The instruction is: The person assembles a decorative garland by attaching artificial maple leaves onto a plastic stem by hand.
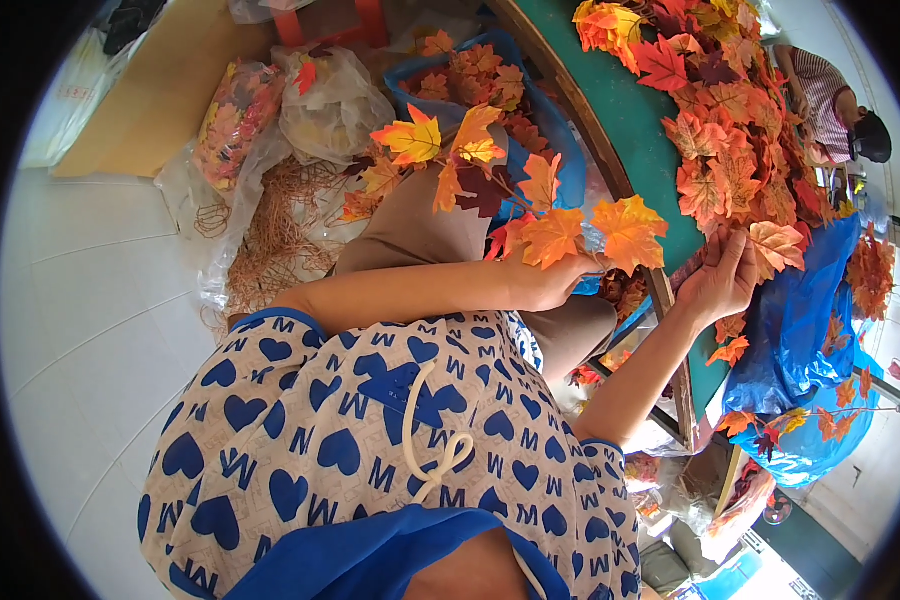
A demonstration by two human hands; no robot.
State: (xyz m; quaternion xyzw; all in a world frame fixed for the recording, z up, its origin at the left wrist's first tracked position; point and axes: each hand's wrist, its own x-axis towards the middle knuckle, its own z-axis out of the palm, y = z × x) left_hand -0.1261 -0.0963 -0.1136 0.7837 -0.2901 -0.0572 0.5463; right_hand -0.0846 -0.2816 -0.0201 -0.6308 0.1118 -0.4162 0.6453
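Note:
My left hand is closed around the stem of a branch of artificial maple leaves in orange, yellow and dark red, which stretches up and to the left over my lap. My right hand pinches a pale orange leaf at the near edge of a heap of loose red and orange leaves. The heap lies on a green table top with a wooden edge.
A blue tub of leaves stands beyond my knees. Clear plastic bags and a tangle of tan wire stems lie on the white tiled floor. A blue plastic bag hangs at the right. Another person sits at the far right.

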